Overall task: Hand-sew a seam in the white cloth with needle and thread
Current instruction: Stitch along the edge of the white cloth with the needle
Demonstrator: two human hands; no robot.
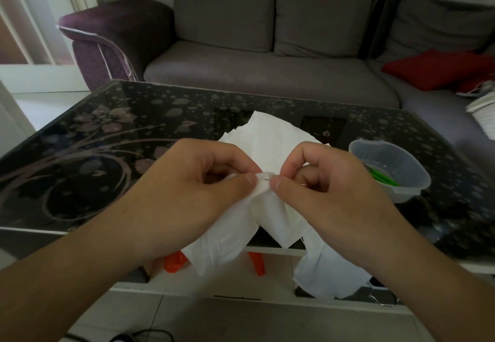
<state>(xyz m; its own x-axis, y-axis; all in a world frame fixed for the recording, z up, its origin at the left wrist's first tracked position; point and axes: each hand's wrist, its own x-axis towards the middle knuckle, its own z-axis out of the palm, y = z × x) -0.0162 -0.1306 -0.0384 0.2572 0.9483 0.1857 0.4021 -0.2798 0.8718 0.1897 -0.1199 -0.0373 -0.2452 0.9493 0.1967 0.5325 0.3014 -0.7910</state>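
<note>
Head-worn view, forward-down, close

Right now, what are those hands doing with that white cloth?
A person is sewing by hand. The left hand pinches a fold of the white cloth above the dark glass table, while the right hand pinches the needle at the fold. A plastic bowl sits to the right.

Matt white cloth (270, 207); glossy black glass tabletop (107, 138) with floral print; translucent smooth plastic container (396, 165); grey fabric sofa (241, 74).
</note>
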